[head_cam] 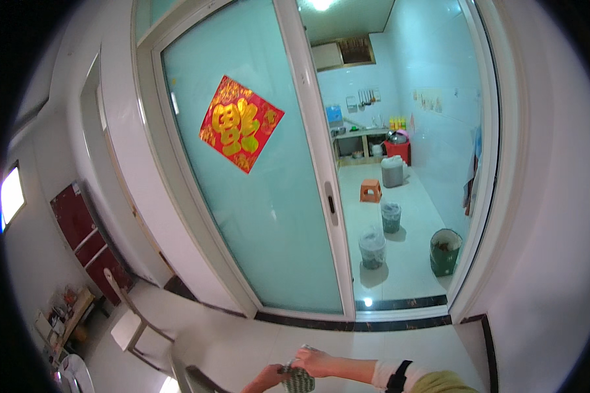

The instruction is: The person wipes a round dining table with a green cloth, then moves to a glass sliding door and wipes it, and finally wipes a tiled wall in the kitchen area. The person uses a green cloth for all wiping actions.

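Note:
Low in the view, both my hands hold a grey-and-white patterned cloth (300,382). My right hand (313,362) grips its top, with a bit of the cloth showing above the fingers. On the cloth's left side, the fingers of my left hand (271,376) close on its edge. The cloth hangs down and runs out of the picture at the bottom. Beyond my hands lies the pale tiled floor (255,339), in front of a sliding door (255,221) of frosted glass with a red and gold paper decoration (241,124).
Through the doorway I see lined bins (372,250), a green bucket (445,253), an orange stool (370,190) and a plastic jerrycan (392,172). A dark raised sill (398,324) crosses the doorway. At left stand a chair (128,330) and a low bench (76,314) with items.

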`<state>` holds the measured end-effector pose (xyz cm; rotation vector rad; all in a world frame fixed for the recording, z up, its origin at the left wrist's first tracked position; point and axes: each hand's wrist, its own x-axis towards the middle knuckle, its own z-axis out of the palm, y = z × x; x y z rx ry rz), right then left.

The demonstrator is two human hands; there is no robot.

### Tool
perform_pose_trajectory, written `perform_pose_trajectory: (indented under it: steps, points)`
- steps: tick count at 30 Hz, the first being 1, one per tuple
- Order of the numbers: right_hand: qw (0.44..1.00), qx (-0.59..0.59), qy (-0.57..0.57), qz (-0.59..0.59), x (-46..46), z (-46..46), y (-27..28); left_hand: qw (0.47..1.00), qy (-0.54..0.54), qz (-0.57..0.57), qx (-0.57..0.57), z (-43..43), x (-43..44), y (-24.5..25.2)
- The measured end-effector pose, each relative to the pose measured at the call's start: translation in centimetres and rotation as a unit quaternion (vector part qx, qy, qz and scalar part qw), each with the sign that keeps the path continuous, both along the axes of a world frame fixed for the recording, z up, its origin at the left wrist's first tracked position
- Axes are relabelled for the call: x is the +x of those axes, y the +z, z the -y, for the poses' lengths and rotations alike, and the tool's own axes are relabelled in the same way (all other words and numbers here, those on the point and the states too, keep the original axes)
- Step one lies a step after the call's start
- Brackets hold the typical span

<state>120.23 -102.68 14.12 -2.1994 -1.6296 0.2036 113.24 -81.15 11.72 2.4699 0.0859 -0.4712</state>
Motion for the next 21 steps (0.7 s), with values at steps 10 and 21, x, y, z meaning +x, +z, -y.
perform_pose_trajectory:
  steps: [10, 21]
  points:
    - [0.971, 0.144, -0.114, 0.150, 21.8, 12.0, 5.2, 0.988, -0.023, -0.035, -0.151, 9.9, 25.2, 8.6]
    - [0.844, 0.254, -0.237, 0.409, 41.4, 19.3, 20.1, 0.915, -0.043, 0.361, -0.173, 18.4, 45.8, 25.0]
